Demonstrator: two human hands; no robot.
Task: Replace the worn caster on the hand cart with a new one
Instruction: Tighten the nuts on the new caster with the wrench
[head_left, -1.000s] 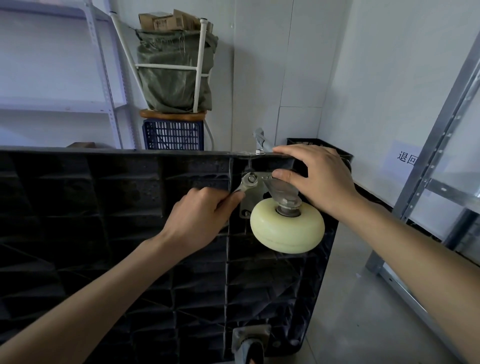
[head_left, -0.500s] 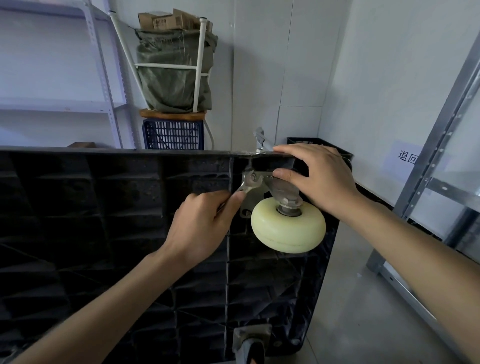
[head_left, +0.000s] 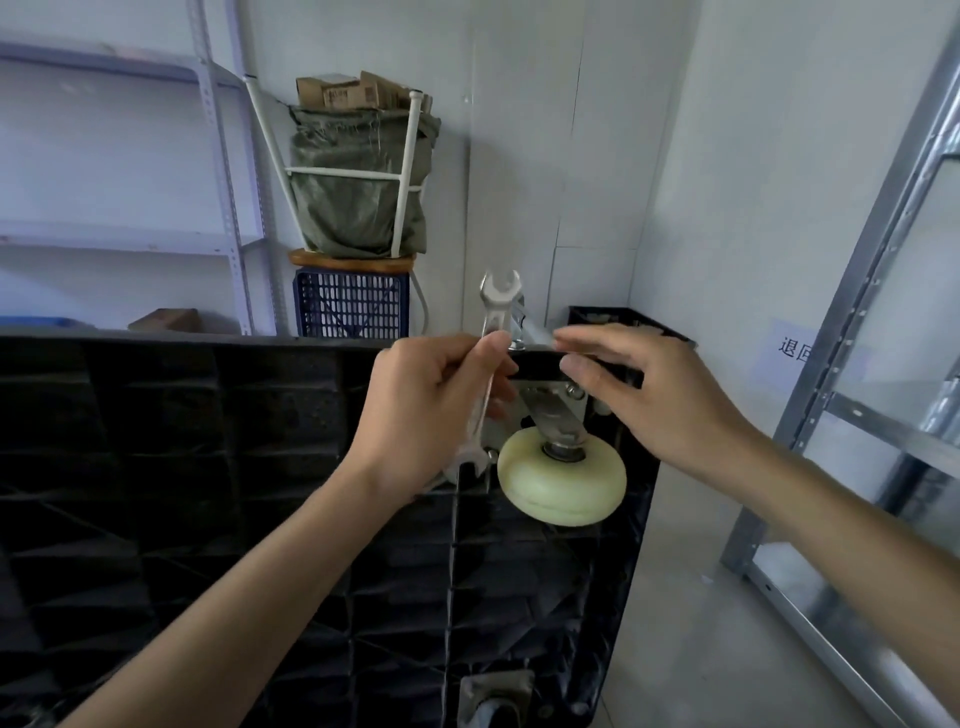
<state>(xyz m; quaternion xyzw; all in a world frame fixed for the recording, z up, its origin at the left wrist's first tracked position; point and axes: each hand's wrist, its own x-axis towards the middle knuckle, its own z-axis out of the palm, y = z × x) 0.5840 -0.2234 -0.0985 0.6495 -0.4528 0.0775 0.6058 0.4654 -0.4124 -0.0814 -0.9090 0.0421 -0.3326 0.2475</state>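
The black hand cart (head_left: 218, 467) stands on edge with its ribbed underside facing me. A cream caster wheel (head_left: 562, 483) on a metal bracket (head_left: 558, 410) is mounted at its upper right corner. My left hand (head_left: 431, 415) grips a double open-end wrench (head_left: 493, 332), held upright in front of the bracket, upper jaw above the cart's edge. My right hand (head_left: 644, 395) hovers at the cart's top edge above the bracket, fingers extended and blurred. A second tool behind the cart's edge is mostly hidden by the wrench.
Another caster (head_left: 493, 696) shows at the cart's lower edge. Behind stand a blue crate (head_left: 353, 306), a stool with a green sack (head_left: 358, 182), and grey shelving (head_left: 130, 239). A metal rack (head_left: 857, 364) lines the right side above bare concrete floor (head_left: 691, 623).
My left hand has pulled the wrench off the bracket bolt and raised it upright. My right hand has loosened from the bracket and its fingers have spread. The camera has moved closer.
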